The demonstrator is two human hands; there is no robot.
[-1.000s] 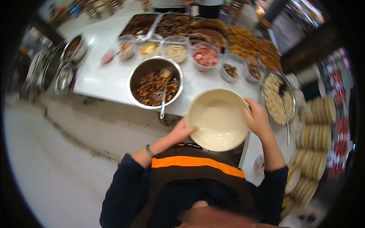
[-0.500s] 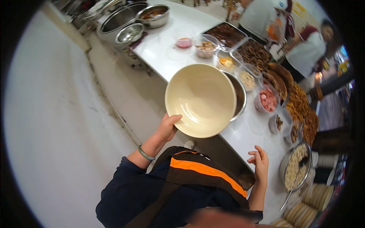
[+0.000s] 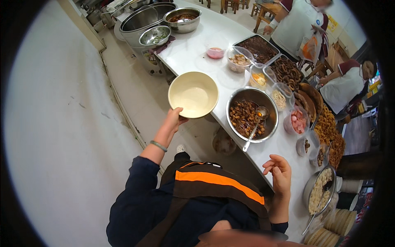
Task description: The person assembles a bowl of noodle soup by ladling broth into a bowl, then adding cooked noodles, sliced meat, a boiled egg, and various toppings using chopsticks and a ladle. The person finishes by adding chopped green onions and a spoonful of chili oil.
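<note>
A cream-coloured bowl (image 3: 193,94), with nothing in it, is held out over the table's near left edge. My left hand (image 3: 176,119) grips its rim, thumb on the inside and fingers beneath. My right hand (image 3: 277,175) holds nothing; its fingers are loosely curled and apart, by the table's front edge. Between the two hands, on the table, stands a steel bowl (image 3: 273,128) of dark brown diced food in sauce. A metal spoon (image 3: 252,138) rests in that food, its handle leaning over the near rim.
Plastic tubs of chopped ingredients line the white table (image 3: 187,55), among them a tub of pink slices (image 3: 297,120). A steel bowl of pale dumpling-like pieces (image 3: 319,191) and stacked bowls (image 3: 339,222) stand at right. A large steel pot (image 3: 142,20) is far left. Two people (image 3: 298,24) stand beyond the table.
My left hand has moved the cream bowl left and lower, away from my head, uncovering the steel bowl of brown food. My right hand has barely moved. The view has shifted slightly.
</note>
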